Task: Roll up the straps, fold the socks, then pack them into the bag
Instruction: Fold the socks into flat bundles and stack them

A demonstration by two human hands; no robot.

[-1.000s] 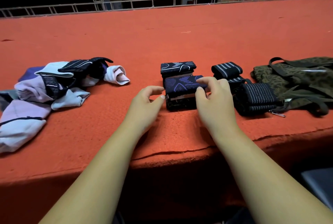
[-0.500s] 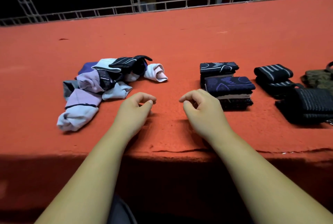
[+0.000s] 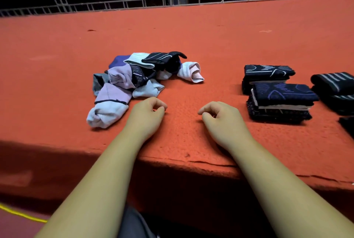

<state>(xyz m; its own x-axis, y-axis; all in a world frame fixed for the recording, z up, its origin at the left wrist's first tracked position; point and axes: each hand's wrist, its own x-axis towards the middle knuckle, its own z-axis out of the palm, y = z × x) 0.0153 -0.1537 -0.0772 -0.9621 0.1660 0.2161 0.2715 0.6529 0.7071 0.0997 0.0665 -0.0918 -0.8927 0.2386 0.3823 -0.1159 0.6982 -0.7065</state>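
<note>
From the head view, a red carpeted platform (image 3: 191,36) fills the scene, its near edge cracked and dropping into shadow. The left hand (image 3: 147,115) rests on the carpet just right of the sock pile (image 3: 134,82), fingers loosely curled, thumb tip close to the forefinger, holding nothing. The right hand (image 3: 222,119) lies apart from it nearer the middle, likewise loosely curled and empty, knuckles up, with bare carpet between the two hands. The pile is a loose heap of unfolded socks (lilac, white, purple and black ones tangled together), and its nearest white sock lies just beside the left wrist. To the right of the right hand, near but not touching, sit the folded socks (image 3: 277,99): two neat dark stacks, one behind the other, the front one topped by a blue-patterned sock. Beyond them, at the right edge, lie the dark striped straps (image 3: 333,88), rolled and partly cut off by the frame. A metal railing (image 3: 172,0) runs along the platform's far side, and a yellow cord (image 3: 19,213) crosses the floor at lower left.
</note>
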